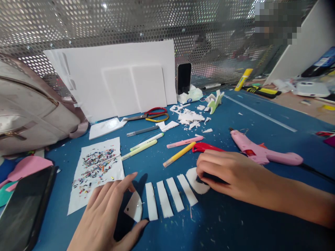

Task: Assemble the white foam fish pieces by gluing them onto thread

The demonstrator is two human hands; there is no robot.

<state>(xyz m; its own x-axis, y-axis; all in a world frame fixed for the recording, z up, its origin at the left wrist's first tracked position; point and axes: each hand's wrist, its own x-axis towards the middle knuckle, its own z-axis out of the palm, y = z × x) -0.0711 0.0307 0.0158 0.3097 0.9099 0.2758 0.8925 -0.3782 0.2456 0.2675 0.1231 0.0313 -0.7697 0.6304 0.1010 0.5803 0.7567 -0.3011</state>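
Note:
A row of white foam pieces lies on the blue mat (225,230). At its left end, my left hand (104,209) has its thumb and a finger at opposite edges of a white foam piece (135,208) with a small black dot. Several white foam strips (164,198) stand side by side in the middle. At the right end, my right hand (222,170) has curled fingers at the edge of a rounded white foam piece (193,178); its fingertips partly cover that piece.
A pink glue gun (261,150) lies beyond my right wrist. Markers (180,153), scissors (149,115) and foam scraps (191,116) lie farther back. At left are a paper with colourful bits (115,144), a phone (23,209) and a bag (31,111). White boards (86,62) stand behind.

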